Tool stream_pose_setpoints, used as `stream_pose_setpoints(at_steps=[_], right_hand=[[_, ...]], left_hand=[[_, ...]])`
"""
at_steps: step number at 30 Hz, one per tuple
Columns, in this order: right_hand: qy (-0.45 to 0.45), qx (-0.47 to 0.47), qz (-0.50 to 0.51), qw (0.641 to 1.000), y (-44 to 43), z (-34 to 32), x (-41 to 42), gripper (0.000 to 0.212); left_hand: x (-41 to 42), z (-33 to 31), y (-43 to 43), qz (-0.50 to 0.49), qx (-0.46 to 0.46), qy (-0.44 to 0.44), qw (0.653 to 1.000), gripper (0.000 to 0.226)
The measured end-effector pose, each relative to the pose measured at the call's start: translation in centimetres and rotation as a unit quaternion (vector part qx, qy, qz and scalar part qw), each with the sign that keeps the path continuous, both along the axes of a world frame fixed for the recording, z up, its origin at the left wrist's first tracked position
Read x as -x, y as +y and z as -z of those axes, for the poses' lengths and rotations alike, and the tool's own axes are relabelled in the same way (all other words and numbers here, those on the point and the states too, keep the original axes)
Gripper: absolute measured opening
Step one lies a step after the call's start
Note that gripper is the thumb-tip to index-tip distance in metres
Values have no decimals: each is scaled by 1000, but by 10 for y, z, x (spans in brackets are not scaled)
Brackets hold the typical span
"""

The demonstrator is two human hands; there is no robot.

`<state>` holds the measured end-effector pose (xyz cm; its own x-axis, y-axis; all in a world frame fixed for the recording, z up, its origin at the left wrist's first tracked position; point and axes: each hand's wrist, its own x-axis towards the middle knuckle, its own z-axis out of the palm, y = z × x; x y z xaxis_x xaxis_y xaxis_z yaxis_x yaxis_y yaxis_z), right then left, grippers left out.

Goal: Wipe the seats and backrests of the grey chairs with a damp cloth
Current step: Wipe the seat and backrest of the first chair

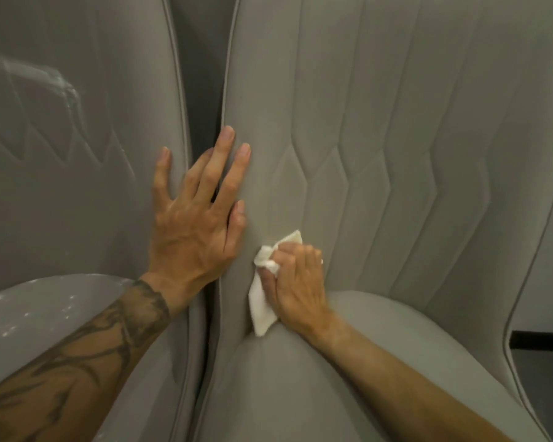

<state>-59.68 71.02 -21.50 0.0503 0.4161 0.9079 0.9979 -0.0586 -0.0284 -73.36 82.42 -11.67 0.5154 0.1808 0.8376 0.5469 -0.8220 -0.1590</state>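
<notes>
Grey upholstery filled my view. Nearest, just above the right-side seat (300,378), my right hand (296,275) gripped the white cloth (262,301) against its backrest (396,138). Beyond, my left hand (195,224) lay flat, fingers straight, bridging the gap to the left chair (77,186).

A black strip (540,339) (far right) borders dark floor (545,397).

Two chairs side by side
The left hand (195,224) is spread across the gap between the left chair (77,170) and the right chair (396,122) at frame centre; just lower right, the cloth (261,309) is held against the right chair by the right hand (297,282).
</notes>
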Motion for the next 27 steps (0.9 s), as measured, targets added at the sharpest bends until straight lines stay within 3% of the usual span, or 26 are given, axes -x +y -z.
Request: stream_pose_setpoints(at_steps=[3,7,10,12,17,20,23,25,27], right_hand=[[2,2,33,999,8,-30,-20,18],[-40,-91,96,990,34,-113,-52,20],[40,-189,184,964,53,-178,-69,21],[80,-217,184,955,60,-186,-55,21],[-21,-49,71,996,35,-139,-21,18],[-53,-98,136,984,54,-204,-45,23],[2,-145,168,975,68,-233,-38,35],[19,-96,144,985,59,-205,-20,39],[-43,-28,106,993,44,-187,-13,34]], left_hand=[[-1,0,0,3,3,0,1000,62],[0,0,2,4,-2,2,1000,63],[0,0,1,4,3,6,1000,62],[0,-1,1,4,3,7,1000,62],[-1,-2,2,7,10,-3,1000,63],[-1,-1,2,5,12,-6,1000,65],[-2,0,5,8,13,-15,1000,65],[-3,0,6,14,13,-20,1000,65],[-3,1,5,19,16,-23,999,65]])
